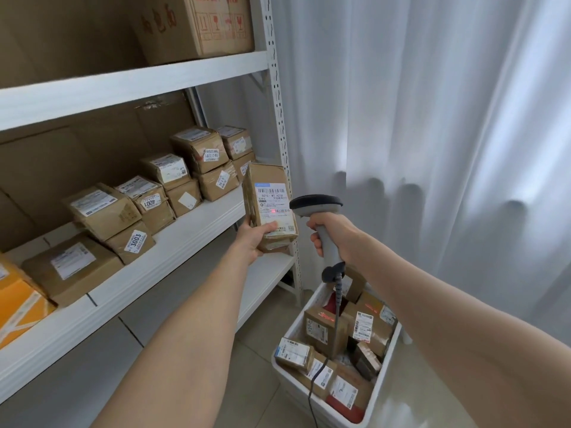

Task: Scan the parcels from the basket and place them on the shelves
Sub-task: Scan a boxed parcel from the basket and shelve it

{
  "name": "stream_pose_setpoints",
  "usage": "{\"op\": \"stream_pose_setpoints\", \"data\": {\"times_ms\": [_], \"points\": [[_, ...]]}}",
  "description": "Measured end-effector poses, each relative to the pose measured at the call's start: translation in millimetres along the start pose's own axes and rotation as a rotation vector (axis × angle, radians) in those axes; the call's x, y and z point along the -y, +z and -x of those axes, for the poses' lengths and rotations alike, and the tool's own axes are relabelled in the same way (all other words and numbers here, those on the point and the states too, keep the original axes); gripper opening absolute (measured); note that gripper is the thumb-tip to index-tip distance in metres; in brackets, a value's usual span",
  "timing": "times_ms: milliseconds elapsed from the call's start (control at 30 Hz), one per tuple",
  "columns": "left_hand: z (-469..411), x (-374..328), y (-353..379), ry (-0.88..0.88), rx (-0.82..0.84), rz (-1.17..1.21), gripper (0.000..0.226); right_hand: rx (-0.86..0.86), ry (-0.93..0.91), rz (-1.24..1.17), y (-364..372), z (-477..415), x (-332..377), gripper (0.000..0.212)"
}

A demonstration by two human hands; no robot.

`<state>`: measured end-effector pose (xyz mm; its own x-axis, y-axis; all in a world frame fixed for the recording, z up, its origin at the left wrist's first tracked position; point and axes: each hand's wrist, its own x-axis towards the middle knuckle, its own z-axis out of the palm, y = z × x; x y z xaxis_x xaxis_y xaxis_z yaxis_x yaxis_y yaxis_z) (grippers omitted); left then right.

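Observation:
My left hand grips a small brown cardboard parcel from below and holds it upright, its white label facing me. A red scan line glows on that label. Just to its right, my right hand is wrapped round the handle of a grey barcode scanner, whose head points at the parcel. The scanner's coiled cable hangs down toward the white basket on the floor at lower right, which holds several labelled parcels. The white shelf lies to the left.
Rows of stacked labelled boxes fill the middle shelf, with an orange box at the far left. A large carton sits on the upper shelf. White curtains hang on the right. The floor is tiled.

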<state>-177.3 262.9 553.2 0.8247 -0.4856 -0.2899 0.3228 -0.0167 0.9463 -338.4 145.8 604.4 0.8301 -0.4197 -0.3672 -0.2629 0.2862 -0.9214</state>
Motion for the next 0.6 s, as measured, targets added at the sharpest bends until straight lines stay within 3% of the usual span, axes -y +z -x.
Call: {"op": "stream_pose_setpoints", "data": {"times_ms": [600], "points": [[76.0, 6.9, -27.4, 0.007, -0.147, -0.024, 0.052, 0.183, -0.009, -0.028, 12.0, 31.1, -12.0, 0.008]]}}
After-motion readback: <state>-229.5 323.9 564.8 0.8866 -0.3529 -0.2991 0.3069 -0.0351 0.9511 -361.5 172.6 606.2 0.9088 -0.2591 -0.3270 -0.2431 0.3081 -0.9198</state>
